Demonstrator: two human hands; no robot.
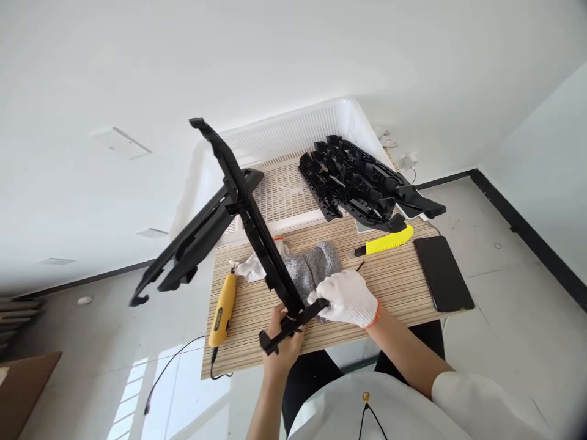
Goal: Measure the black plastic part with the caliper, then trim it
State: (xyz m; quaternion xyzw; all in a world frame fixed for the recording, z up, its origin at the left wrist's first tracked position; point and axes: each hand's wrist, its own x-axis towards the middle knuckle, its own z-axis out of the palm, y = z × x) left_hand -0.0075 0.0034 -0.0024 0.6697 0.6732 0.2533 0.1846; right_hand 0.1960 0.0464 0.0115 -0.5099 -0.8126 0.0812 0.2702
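My bare left hand (284,345) is wrapped round the lower end of a long black plastic trim part (257,229), which stands up at a slant over the table. A short crosspiece at its foot reaches toward my right hand (346,297). That hand wears a white knit glove with an orange cuff, and its closed fingers are at the crosspiece's end. From behind the glove pokes the tip of a thin dark rod-like tool (361,266); the rest of it is hidden. Beneath my hands lies a grey fuzzy cloth (305,272).
A white slatted basket (279,125) holds a pile of black plastic parts (353,177); more black parts (202,238) overhang its left edge. On the wooden table (389,281) lie a yellow corded tool (223,311), a yellow-sheathed knife (387,240), a phone (443,274) and a white glove (252,267).
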